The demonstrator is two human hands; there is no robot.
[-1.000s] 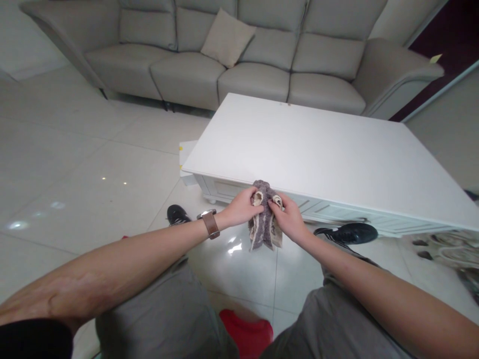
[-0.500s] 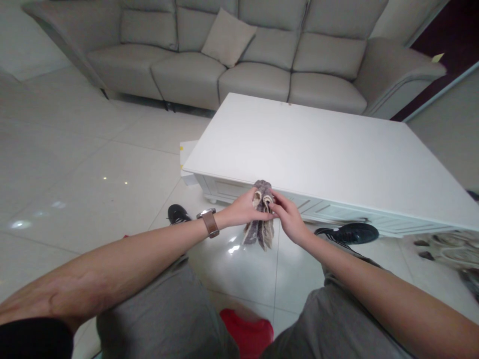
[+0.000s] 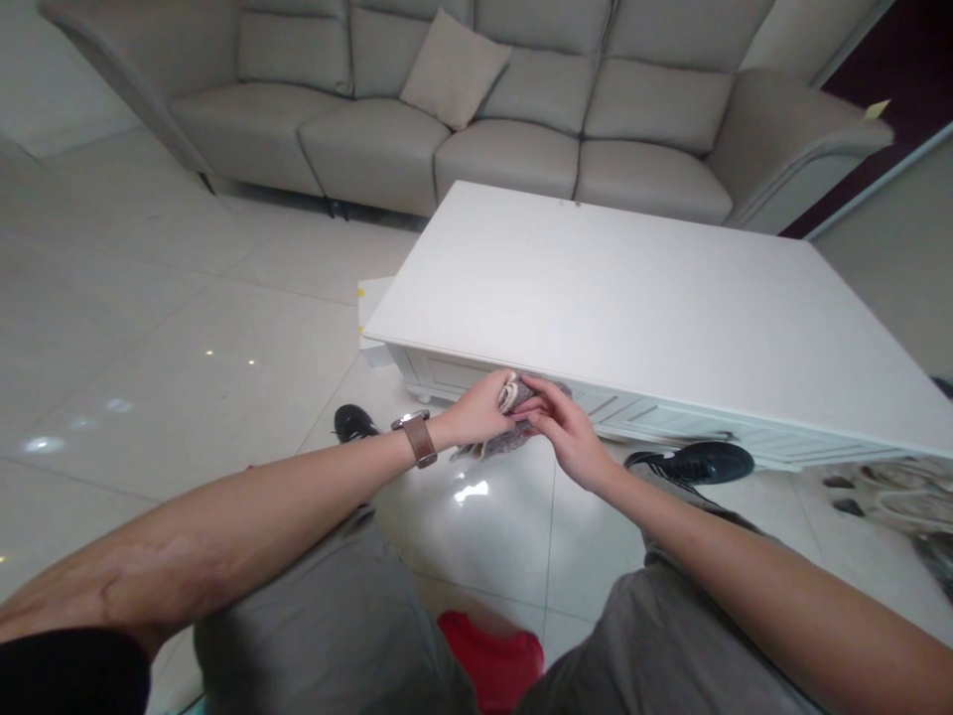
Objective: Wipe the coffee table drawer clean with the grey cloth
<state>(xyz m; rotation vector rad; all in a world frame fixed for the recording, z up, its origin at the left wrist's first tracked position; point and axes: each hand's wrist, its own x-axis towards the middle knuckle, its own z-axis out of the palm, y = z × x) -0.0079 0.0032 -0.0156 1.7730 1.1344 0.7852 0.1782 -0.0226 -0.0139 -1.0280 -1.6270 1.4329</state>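
Between my hands, just in front of the coffee table's near edge, is a rolled cloth (image 3: 512, 395), grey-brown and fuzzy with cream edges. My left hand (image 3: 480, 409) grips its left side, thumb near the cream rolled edge. A loose part of the cloth hangs below the left fingers. On the other side, my right hand (image 3: 562, 427) presses its fingertips against the cloth, the fingers bent. Much of the cloth is covered by my fingers, so its full shape is hidden. A small red spot shows by the right fingertips.
A white coffee table (image 3: 632, 298) stands before me, with a grey sofa (image 3: 372, 129) and cushion (image 3: 456, 70) behind it. A white box (image 3: 373, 298) sits by its left end. Below me is a red seat (image 3: 498, 660). A patterned rug (image 3: 893, 497) lies at right.
The cloth has turned: its tails hung straight down before and now lie toward the lower left. My right fingers have shifted over its front.
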